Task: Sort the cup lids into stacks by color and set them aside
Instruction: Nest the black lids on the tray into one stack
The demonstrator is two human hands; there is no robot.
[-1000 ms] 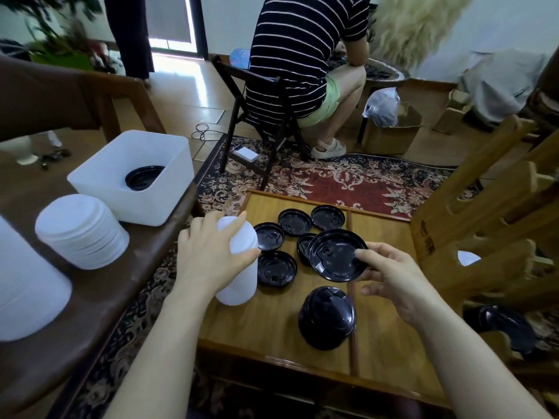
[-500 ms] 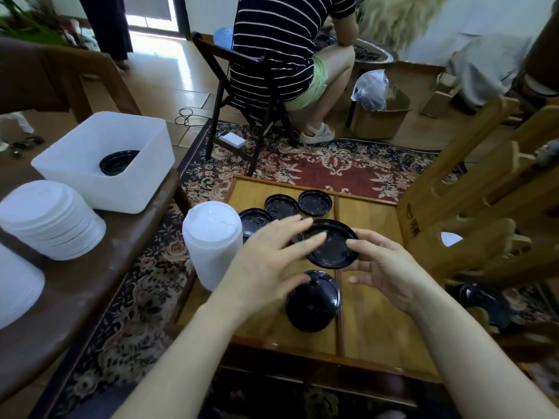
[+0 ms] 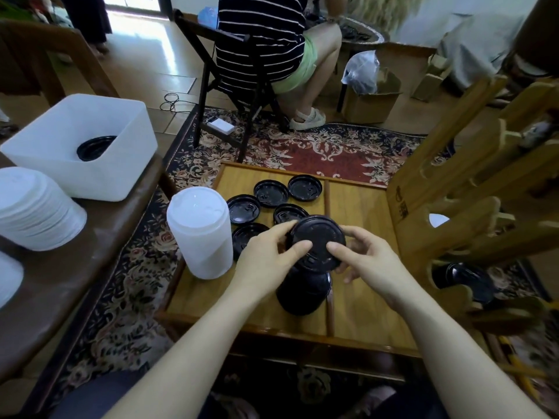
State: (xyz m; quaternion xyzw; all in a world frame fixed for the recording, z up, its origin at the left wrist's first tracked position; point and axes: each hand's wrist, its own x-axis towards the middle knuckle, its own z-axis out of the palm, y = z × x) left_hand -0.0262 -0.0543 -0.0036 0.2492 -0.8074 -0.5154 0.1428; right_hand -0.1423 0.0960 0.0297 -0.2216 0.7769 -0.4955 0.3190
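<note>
Both hands on one black lid (image 3: pixel 316 241), held just above the black stack (image 3: pixel 304 293) near the front of the low wooden tabletop (image 3: pixel 363 297). Left hand (image 3: pixel 266 258) grasping the lid's left rim, thumb on top and fingers curled under. Right hand (image 3: pixel 367 258) pinching the right rim in the same way, thumb on top. Neither grip released.

Probably very light and thin plastic, a little flexible, smooth and maybe slippery. Best taken at the rim from two opposite sides, without a hard squeeze, because such a lid likely bends or pops out of the fingers. Must sit flat and centred to nest on the stack.

Five loose black lids (image 3: pixel 270 193) lying flat behind the hands, close together, some touching. White stack (image 3: pixel 199 234) standing tall just to the left, near the tabletop's left edge, likely easy to knock with the left forearm. Raised border around the tabletop and a wooden strip (image 3: pixel 328 204) down its middle, right beside the black stack. Wooden rack (image 3: pixel 453 192) close on the right, so little room there. Open wood to the right of the strip and in front of the stack.
</note>
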